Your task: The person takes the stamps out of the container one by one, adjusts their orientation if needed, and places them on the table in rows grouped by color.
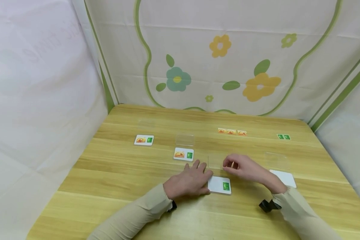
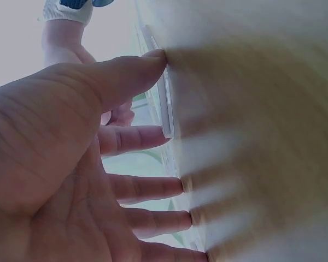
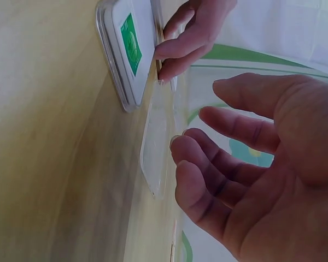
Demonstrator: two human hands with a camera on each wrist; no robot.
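A white rectangular case (image 1: 219, 185) with a small green sticker (image 1: 226, 186) lies in front of me. My left hand (image 1: 191, 180) is spread at its left side; in the left wrist view the thumb and straight index finger touch the case's edge (image 2: 165, 106), while the other fingertips rest on the table. Just beyond the case lies a clear plastic cover (image 1: 215, 161). My right hand (image 1: 243, 168) is over the right part of this cover, with loosely bent fingers. The right wrist view shows nothing between its thumb and fingers.
Two white cases, the left one (image 1: 144, 140) and the middle one (image 1: 183, 154), bear orange and green stickers. A plain white case (image 1: 283, 178) lies right, partly behind my forearm. Clear covers lie beyond them. Orange stickers (image 1: 231, 132) and green stickers (image 1: 283, 136) lie farther back.
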